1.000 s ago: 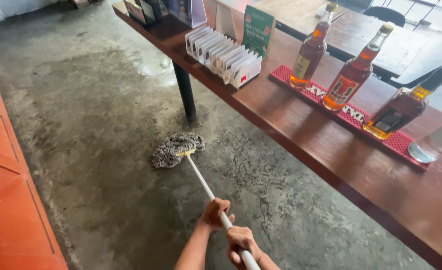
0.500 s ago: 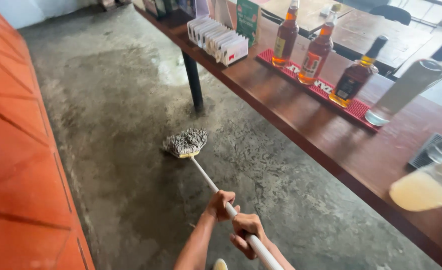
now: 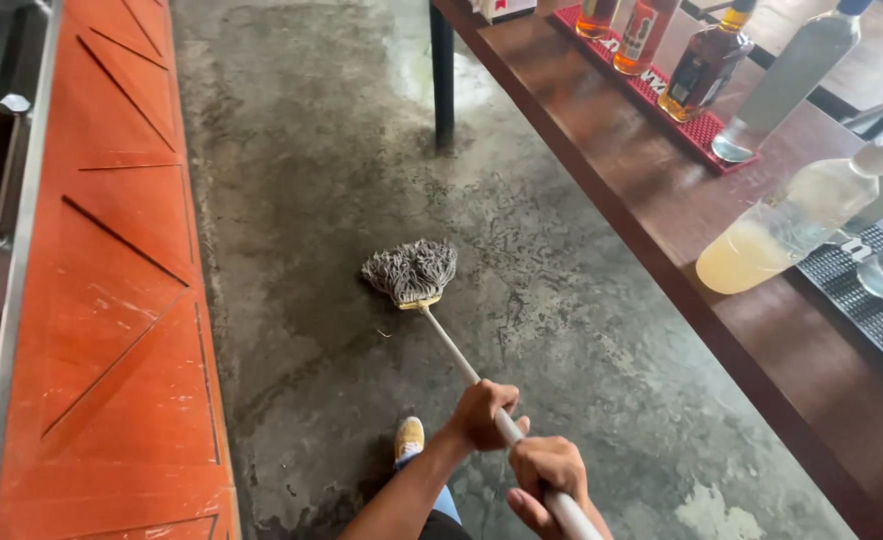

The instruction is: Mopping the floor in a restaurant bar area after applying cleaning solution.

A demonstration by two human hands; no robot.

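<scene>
A rough grey concrete floor [image 3: 341, 150] fills the centre, an orange panelled wall [image 3: 111, 300] at left, a dark wooden counter [image 3: 661, 200] at right. The mop [image 3: 411, 272], stringy grey head at mid-frame, works best pressed flat in overlapping strokes. Left hand [image 3: 483, 415] and right hand [image 3: 549, 476] clench its pale handle [image 3: 451, 350].

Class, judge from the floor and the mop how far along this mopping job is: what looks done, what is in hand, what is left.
Done: the concrete floor looks darker and damp in patches beyond and beside the mop head, though how much was mopped cannot be told. In hand: the left hand and right hand both grip the mop handle, head on the floor. Left: paler, stained concrete near the wooden counter bottom right.
</scene>
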